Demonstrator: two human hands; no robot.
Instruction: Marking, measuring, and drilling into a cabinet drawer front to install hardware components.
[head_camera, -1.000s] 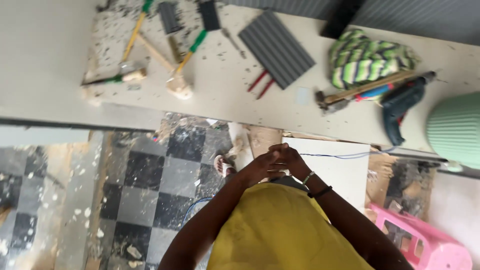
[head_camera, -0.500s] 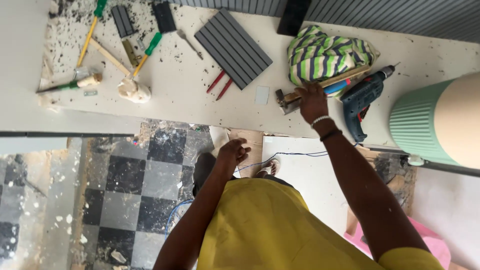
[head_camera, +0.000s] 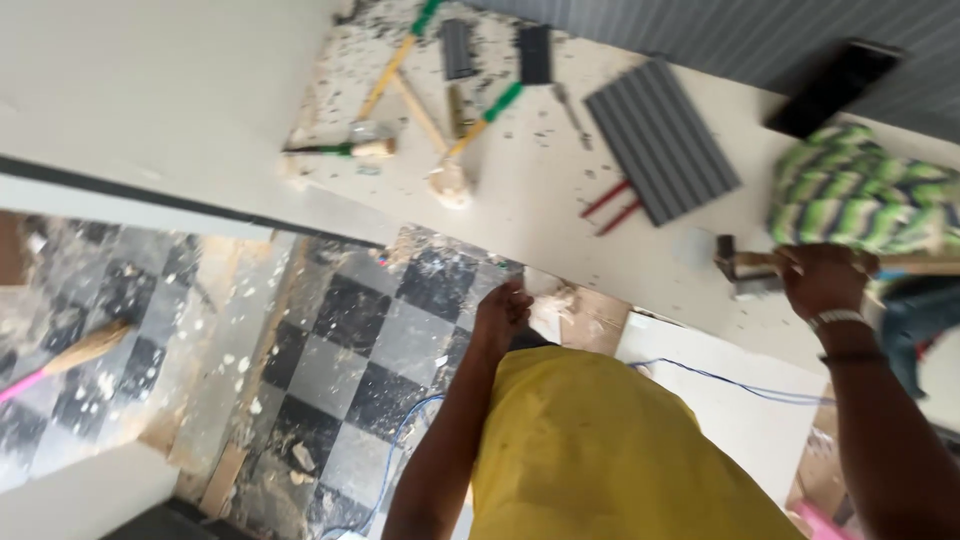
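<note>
Right hand (head_camera: 822, 280): fingers closed round the wooden handle of the hammer, wrist bearing a bracelet.
Hammer (head_camera: 745, 264): lying on the white counter (head_camera: 180, 90), dark head to the left, just beside the green striped cloth bundle (head_camera: 860, 190).
Left hand (head_camera: 502, 312): loosely curled below the counter edge, over the checkered floor (head_camera: 350, 340); whether it holds anything cannot be told.
Grey ribbed panel (head_camera: 660, 140): flat on the counter, two red pencils (head_camera: 612, 205) at its lower corner.
Brushes (head_camera: 440, 110): green-and-yellow-handled, scattered among debris at the far side.
Garment: yellow shirt (head_camera: 610, 450).
</note>
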